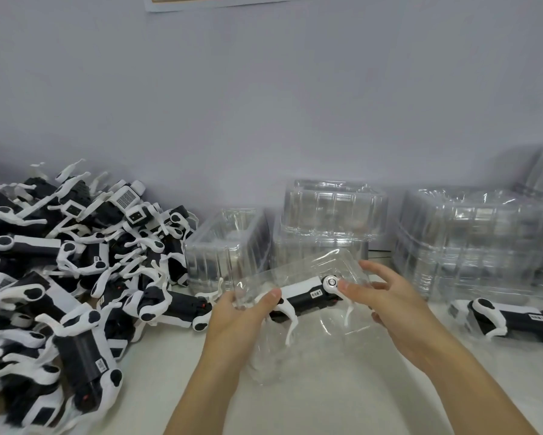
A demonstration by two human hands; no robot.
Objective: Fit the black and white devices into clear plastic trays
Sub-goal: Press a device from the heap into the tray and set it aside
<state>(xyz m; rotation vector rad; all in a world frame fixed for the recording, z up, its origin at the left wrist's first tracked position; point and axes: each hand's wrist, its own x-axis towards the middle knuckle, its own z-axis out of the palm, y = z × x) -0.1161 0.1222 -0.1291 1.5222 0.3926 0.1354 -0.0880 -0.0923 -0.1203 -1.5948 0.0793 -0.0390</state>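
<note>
A: Left to right, counts first. What's at your far left?

B: A heap of black and white devices on the bench, tangled together, too many to count. One more lies loose at the heap's right edge, near your left wrist.

A: Trays?

B: Behind your hands, one open clear tub, then a stack of clear trays just beside it, then a bigger stack on the right. Layers blur together, so no exact number. Far right, one single device lies on the bench in front of that stack.

A: Now your hands.

B: You hold one clear plastic tray tilted above the bench, between both hands. One device sits inside it, body slanting up to the right, white legs hanging down.

A: Left fingers?

B: Your left hand grips the tray's left edge, thumb on top, fingers curled round the rim.

A: Right?

B: Your right hand has its fingers loosely spread and nearly straight. The thumb tip presses at the device's round white joint; the other fingers rest against the tray's right side. Not a closed grip.
</note>
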